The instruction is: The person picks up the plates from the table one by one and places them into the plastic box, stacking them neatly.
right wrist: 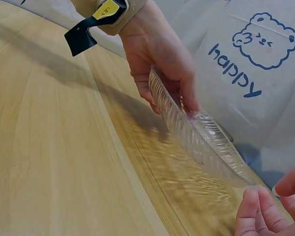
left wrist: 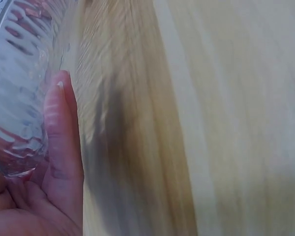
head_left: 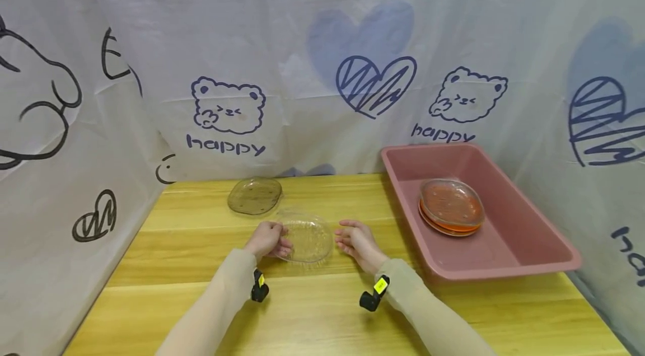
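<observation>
A clear, ribbed plastic plate (head_left: 307,245) is held above the wooden table. My left hand (head_left: 266,238) grips its left rim; in the left wrist view the thumb (left wrist: 60,128) lies along the plate's side. At the opposite rim is my right hand (head_left: 359,244), its fingers loosely bent and the thumb apart from them. The right wrist view has those fingertips (right wrist: 250,201) very close to the plate's edge, and contact is hard to tell. Behind the left hand, a smoky brown transparent plate (head_left: 255,197) lies on the table.
On the right stands a pink bin (head_left: 509,247). Inside it is a stack with a clear plate (head_left: 450,202) on top and orange plates (head_left: 456,228) beneath. A printed cloth (head_left: 302,137) hangs along the table's back and sides.
</observation>
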{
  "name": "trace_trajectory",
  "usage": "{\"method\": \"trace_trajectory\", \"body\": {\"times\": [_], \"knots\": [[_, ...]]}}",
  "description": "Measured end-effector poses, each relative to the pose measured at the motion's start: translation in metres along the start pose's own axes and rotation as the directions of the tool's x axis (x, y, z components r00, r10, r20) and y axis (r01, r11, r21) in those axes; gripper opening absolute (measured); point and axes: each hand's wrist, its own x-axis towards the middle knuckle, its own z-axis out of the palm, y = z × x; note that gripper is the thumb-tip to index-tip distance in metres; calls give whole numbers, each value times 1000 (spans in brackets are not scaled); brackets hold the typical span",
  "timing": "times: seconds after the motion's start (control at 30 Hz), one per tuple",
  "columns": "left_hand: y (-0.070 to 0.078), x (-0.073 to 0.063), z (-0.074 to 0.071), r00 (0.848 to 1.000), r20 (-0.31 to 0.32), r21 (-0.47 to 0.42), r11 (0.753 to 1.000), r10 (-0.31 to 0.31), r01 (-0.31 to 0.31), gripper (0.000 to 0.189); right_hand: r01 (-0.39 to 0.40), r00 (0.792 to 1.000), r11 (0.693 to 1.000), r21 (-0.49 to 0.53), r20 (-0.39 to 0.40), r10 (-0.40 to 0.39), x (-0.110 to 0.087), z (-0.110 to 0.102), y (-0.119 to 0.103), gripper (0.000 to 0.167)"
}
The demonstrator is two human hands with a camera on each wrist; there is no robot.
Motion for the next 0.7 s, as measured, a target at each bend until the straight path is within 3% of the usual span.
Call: {"method": "trace_trajectory", "body": {"times": [0.7], "knots": [[14,-16,-8,999,4,-10,999,34,-34,45,-19,1000,1000,-4,-8,19,1,2,-1,40]]}}
